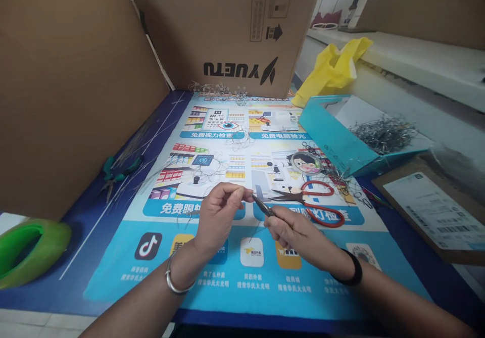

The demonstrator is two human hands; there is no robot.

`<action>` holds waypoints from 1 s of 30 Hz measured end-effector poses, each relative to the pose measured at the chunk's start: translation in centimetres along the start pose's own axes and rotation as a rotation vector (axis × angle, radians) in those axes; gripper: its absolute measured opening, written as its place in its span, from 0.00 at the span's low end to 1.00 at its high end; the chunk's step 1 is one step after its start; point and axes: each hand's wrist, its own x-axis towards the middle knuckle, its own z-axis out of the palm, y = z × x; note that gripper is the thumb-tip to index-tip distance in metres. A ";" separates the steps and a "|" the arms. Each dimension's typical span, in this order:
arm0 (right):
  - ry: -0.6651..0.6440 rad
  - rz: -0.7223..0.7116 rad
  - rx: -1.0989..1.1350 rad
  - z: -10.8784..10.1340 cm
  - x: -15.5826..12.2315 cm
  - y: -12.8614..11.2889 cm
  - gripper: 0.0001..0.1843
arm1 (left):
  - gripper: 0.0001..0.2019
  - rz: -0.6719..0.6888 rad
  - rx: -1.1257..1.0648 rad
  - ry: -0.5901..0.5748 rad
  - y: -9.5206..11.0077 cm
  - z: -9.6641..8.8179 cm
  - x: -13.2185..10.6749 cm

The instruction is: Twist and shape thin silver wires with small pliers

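Observation:
My left hand (220,216) is closed in a pinch, thumb against forefinger, on what looks like a thin wire, mostly hidden by the fingertips. My right hand (290,229) is wrapped round small pliers (261,205), their dark jaws pointing up-left and meeting the left fingertips. Thin wire loops (206,169) show just beyond the left hand. Right behind the pliers lie red-handled scissors (322,204), blades pointing left. Farther back are a round clear dish (306,162) and another loose wire coil (239,138) on the printed mat (242,287).
A teal box (326,131) holding tangled wire (382,133) stands right, near a yellow bag (329,70) and a labelled package (435,209). Teal-handled pliers (109,176) and a green tape roll (36,252) lie left. Cardboard (227,25) walls the back.

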 end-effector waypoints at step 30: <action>0.009 0.008 0.223 1.3 -0.1 0.5 0.22 | 0.08 0.317 0.320 0.075 -1.3 -0.1 -0.7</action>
